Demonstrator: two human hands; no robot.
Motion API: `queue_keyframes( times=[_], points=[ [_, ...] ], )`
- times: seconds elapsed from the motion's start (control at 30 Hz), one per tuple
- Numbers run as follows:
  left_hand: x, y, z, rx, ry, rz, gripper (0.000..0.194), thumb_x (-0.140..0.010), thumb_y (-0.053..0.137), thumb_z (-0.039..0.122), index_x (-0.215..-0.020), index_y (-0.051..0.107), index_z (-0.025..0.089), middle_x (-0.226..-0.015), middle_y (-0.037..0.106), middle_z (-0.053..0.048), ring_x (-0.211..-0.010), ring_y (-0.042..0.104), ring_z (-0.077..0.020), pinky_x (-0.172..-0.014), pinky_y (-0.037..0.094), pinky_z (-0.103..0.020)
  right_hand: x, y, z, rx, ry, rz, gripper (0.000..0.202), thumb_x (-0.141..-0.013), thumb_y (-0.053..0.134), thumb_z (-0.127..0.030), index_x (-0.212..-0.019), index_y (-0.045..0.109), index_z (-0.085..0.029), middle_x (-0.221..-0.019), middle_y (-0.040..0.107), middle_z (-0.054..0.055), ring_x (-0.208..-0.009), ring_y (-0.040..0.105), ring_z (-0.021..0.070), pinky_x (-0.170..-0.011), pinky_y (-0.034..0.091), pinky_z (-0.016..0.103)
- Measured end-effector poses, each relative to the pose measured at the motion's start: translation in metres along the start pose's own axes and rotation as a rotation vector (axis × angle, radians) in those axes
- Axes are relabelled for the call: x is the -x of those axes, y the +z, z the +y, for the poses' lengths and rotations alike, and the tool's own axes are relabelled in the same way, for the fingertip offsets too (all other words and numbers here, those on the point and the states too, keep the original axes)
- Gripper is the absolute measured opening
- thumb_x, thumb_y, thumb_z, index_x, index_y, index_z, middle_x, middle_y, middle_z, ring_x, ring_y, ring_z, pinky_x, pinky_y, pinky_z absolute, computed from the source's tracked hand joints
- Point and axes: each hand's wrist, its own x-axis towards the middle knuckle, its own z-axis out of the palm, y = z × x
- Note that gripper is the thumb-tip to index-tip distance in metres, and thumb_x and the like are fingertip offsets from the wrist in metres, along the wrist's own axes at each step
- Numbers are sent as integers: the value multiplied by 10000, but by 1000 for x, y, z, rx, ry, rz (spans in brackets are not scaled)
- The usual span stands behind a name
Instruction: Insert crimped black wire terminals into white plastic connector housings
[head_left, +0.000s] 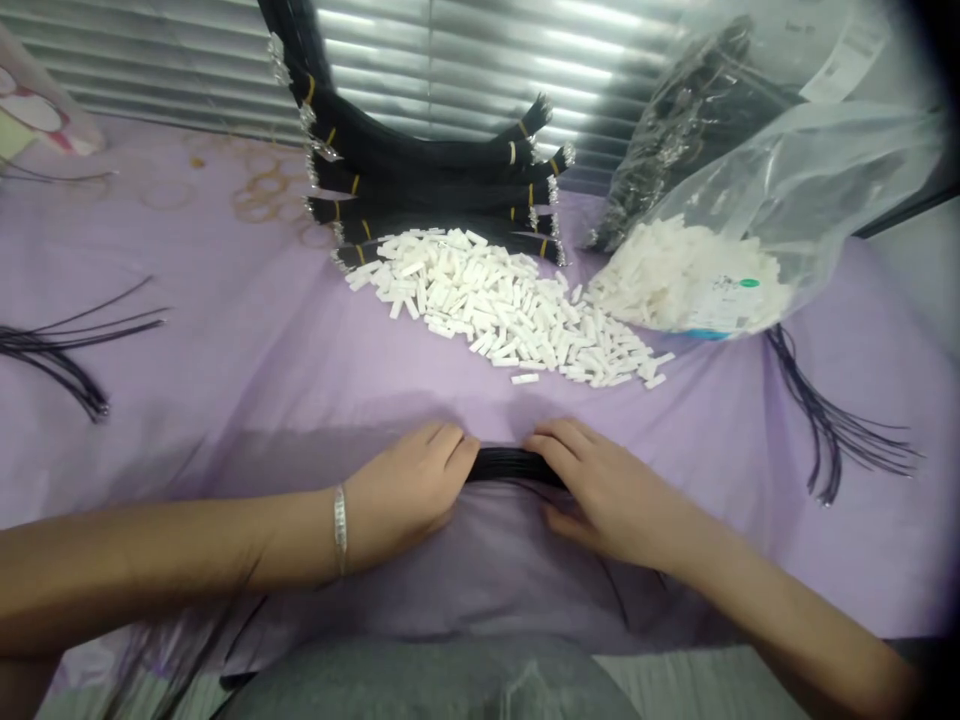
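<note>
A bundle of thin black cables (510,465) lies crosswise near the table's front edge, between my hands. My left hand (416,480) is closed round its left part, thumb side toward the middle. On the right part rests my right hand (600,485), its fingers curled over the bundle and its thumb apart below. A few loose black strands hang down below the bundle. Beyond my hands is a heap of small white connectors (495,300). Behind that heap lie stacked black cable bundles (442,190) with yellow bands and silvery ends.
A clear plastic bag (787,220) of white pieces stands at the back right, before another bag with dark cables. Loose black cables (52,350) lie at the left and more cables (832,420) at the right. Yellow rubber bands (262,195) lie at the back left, near window blinds.
</note>
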Motion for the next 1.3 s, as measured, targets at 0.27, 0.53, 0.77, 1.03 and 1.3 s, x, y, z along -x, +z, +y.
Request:
queue_keyframes(
  times=[0.27,0.53,0.77,1.03,1.3],
  points=[
    [-25,-13,-4,-97,-43,-47,328,-885,276,90,-1075,543,67,-968,550,-132,-872,539,-265,-737,485,-416,-17,-5,5,184,99,28,186,-739,511,-114,-920,554,-125,-872,532,76,-812,507,238,-723,454,385],
    [-49,-19,-38,-46,45,89,256,-871,374,118,-1041,562,75,-1019,556,-123,-943,521,-247,-844,438,-389,-26,-22,35,160,153,39,213,-780,507,-132,-980,579,-113,-905,548,88,-861,527,221,-758,436,339],
    [-44,-27,-46,247,62,112,268,-851,516,272,-1043,591,101,-976,619,-89,-893,564,-186,-806,457,-304,-44,-33,56,-104,101,179,187,-849,526,-264,-1000,583,-171,-907,547,56,-771,528,137,-716,432,267],
    [-31,-31,-75,1021,-197,398,248,-795,597,254,-976,604,85,-937,625,-92,-722,631,-135,-613,551,-250,-84,-30,37,-251,-35,244,86,-847,539,-229,-881,565,-155,-892,551,60,-791,533,133,-730,440,266],
    [-25,-25,-70,1631,-310,611,226,-739,672,138,-939,624,45,-808,660,-65,-755,635,-123,-742,546,-267,-139,-13,-15,-540,15,544,199,-768,626,-276,-707,478,-158,-685,512,-4,-610,464,86,-574,392,230]
  ],
)
